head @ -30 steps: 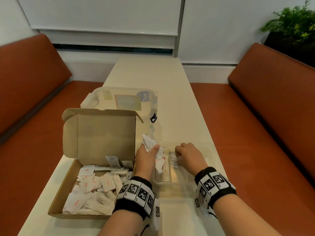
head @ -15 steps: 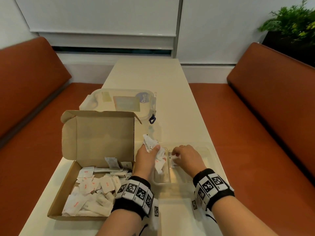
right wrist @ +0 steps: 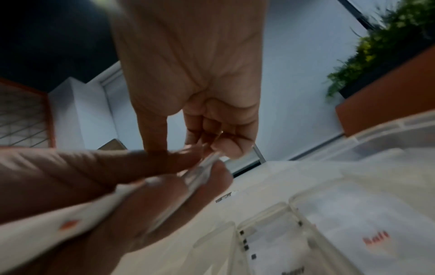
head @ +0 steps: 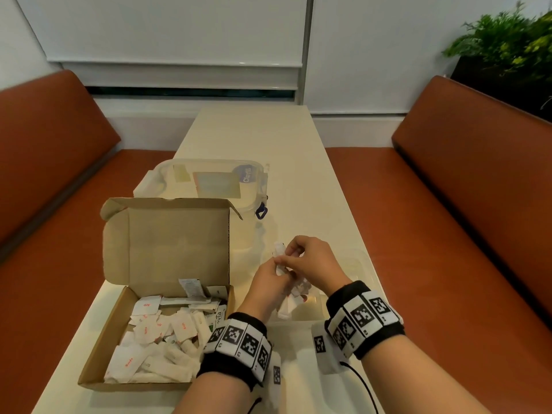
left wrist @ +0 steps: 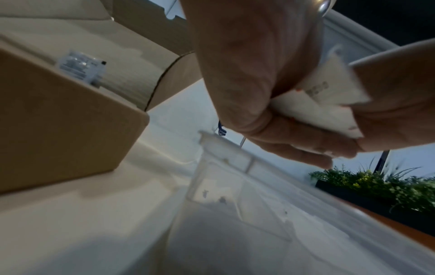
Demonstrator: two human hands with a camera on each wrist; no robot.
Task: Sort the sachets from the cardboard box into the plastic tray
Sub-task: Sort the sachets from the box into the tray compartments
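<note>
The open cardboard box [head: 98, 351] sits at the left of the table with several white sachets [head: 167, 333] inside. To its right stands the clear plastic tray [head: 363, 261], with a "Salt" sachet [right wrist: 376, 240] in one compartment. Above the tray my left hand [head: 273, 268] grips a bunch of white sachets [left wrist: 329, 96]. My right hand [head: 294, 253] meets it from the right, thumb and fingers pinching the top edge of one sachet [right wrist: 203, 167] in the bunch. Much of the tray is hidden under both hands.
A clear lidded container [head: 209, 180] stands behind the box, whose raised lid [head: 167, 240] stands upright in front of it. Orange benches [head: 448, 234] flank the narrow table [head: 254, 132]. A plant [head: 507, 40] is at the back right.
My right hand has risen out of the tray and come left to the bunch in my left hand. The left hand has lifted slightly with the sachets.
</note>
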